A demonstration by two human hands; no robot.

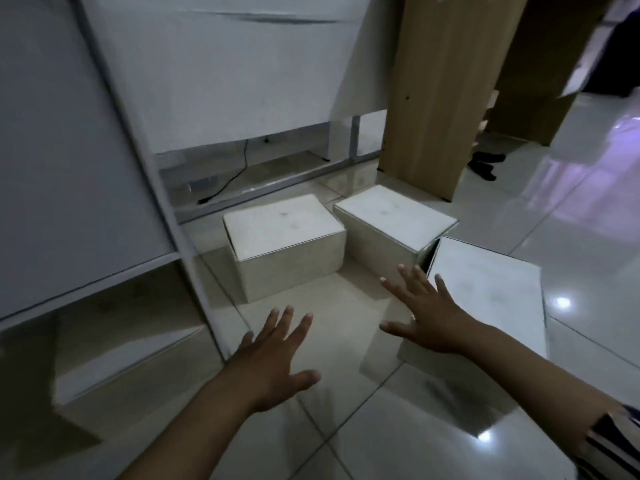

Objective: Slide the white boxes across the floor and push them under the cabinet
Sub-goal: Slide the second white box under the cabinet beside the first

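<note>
The white cabinet [221,81] fills the view from nine o'clock to twelve, its base raised on a metal frame with a low gap beneath, where a black cable [228,181] trails. A wooden panel [446,98] stands at one o'clock on the glossy tiled floor [433,427]. Three white boxes sit on the tiles: the nearest box [491,289] at three o'clock, the middle box [391,216] just past centre toward one o'clock and apparently touching the nearest one's corner, and the left box [287,237] at centre, closest to the gap. All three are still out from under the cabinet. The right hand [429,317] hovers wide, fingers spread, over the near-left edge of the nearest box; contact cannot be told. The left hand [273,358] is likewise splayed flat above bare floor at six o'clock, holding nothing. The boxes look rigid and flat-faced, probably light enough to glide on such slick tile; I judge a flat palm low on the near side wall best, since pushing high could tip or swing them
</note>
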